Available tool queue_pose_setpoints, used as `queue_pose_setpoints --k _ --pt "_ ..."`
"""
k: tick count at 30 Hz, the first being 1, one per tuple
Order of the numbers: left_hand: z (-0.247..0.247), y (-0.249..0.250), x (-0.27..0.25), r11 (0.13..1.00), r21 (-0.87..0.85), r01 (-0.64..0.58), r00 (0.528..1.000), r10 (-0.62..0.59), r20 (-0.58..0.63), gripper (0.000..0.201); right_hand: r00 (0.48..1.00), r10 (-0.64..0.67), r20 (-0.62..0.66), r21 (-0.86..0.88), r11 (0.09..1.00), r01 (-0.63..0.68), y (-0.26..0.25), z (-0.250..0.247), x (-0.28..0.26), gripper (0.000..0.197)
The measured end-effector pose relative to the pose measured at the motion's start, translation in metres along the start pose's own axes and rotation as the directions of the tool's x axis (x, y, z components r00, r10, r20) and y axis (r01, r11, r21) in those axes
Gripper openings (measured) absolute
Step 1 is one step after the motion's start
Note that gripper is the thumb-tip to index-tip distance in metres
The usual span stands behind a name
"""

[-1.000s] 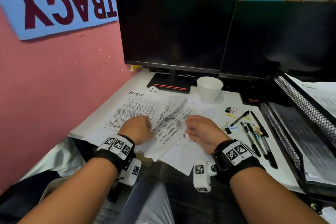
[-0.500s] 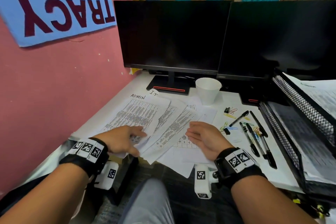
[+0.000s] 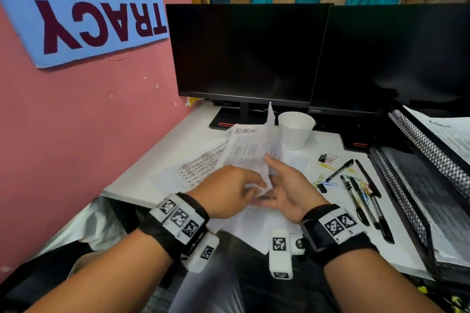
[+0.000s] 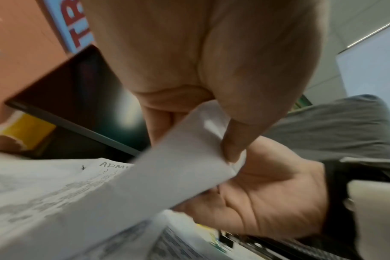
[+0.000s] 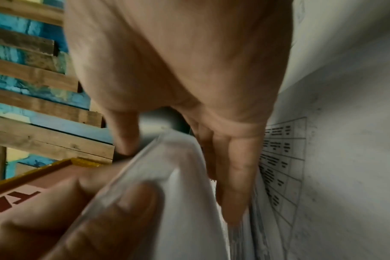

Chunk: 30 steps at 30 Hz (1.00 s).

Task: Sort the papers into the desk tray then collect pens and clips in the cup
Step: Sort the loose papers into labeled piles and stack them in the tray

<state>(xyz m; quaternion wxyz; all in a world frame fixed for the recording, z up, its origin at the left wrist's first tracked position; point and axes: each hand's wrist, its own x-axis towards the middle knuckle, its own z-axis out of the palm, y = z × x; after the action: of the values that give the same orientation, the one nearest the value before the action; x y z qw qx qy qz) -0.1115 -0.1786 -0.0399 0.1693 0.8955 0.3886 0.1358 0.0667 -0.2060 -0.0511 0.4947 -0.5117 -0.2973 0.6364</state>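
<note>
A bundle of printed papers (image 3: 250, 146) with ADMIN written on top stands lifted off the desk, bent upward. My left hand (image 3: 254, 185) pinches its near edge between thumb and fingers; the left wrist view shows that pinch (image 4: 225, 151) on the white sheet (image 4: 167, 176). My right hand (image 3: 269, 180) sits just right of it, palm turned left, fingers straight alongside the paper (image 5: 178, 193). More sheets (image 3: 198, 168) lie flat on the desk. A white cup (image 3: 296, 129) stands behind them. Pens (image 3: 356, 185) and coloured clips (image 3: 328, 160) lie to the right.
A black mesh desk tray (image 3: 417, 150) holding papers stands at the right edge. Two dark monitors (image 3: 249, 53) fill the back of the desk, and a pink wall (image 3: 89, 122) closes the left side. The desk's near edge (image 3: 122, 194) is by my wrists.
My left hand moved right, took hold of the ADMIN papers and raised them off the desk. My right hand turned its palm toward them.
</note>
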Motion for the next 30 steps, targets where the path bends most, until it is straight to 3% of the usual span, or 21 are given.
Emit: queue_pose_setpoints --k 1,3,8,13,15,25,29,30 --pt "0.005 0.007 0.002 0.999 -0.033 -0.029 0.998 0.031 0.051 0.025 0.997 -0.048 -0.053 -0.032 0.998 0.047 -0.001 -0.003 0.002 0.02" --pt "0.01 0.013 0.006 0.995 -0.094 -0.035 0.994 0.045 0.104 0.031 0.983 -0.11 -0.147 -0.097 0.991 0.096 -0.002 -0.013 0.003 0.028" --pt "0.003 -0.011 0.01 0.969 -0.164 0.184 0.983 -0.179 0.043 0.034 0.944 -0.083 -0.32 -0.034 0.997 0.076 -0.006 -0.054 -0.006 0.028" --pt "0.01 -0.057 0.006 0.879 0.104 0.466 0.862 -0.477 0.172 0.085 0.89 -0.112 -0.442 -0.007 0.993 0.121 -0.012 -0.087 -0.011 0.029" --pt "0.012 -0.064 0.005 0.844 0.12 0.523 0.829 -0.536 0.161 0.092 0.88 -0.099 -0.465 0.006 0.993 0.115 -0.015 -0.094 -0.013 0.03" --pt "0.013 -0.067 0.009 0.826 0.227 0.516 0.843 -0.536 0.035 0.046 0.886 -0.041 -0.462 -0.004 0.999 0.044 -0.013 -0.109 -0.03 0.032" --pt "-0.003 -0.071 0.009 0.819 0.088 0.567 0.824 -0.565 -0.046 0.015 0.882 -0.047 -0.469 -0.019 0.999 0.043 -0.012 -0.113 -0.031 0.029" --pt "-0.008 -0.072 0.009 0.811 0.041 0.584 0.811 -0.58 -0.081 0.024 0.882 -0.048 -0.469 -0.017 0.999 0.045 -0.011 -0.114 -0.029 0.03"
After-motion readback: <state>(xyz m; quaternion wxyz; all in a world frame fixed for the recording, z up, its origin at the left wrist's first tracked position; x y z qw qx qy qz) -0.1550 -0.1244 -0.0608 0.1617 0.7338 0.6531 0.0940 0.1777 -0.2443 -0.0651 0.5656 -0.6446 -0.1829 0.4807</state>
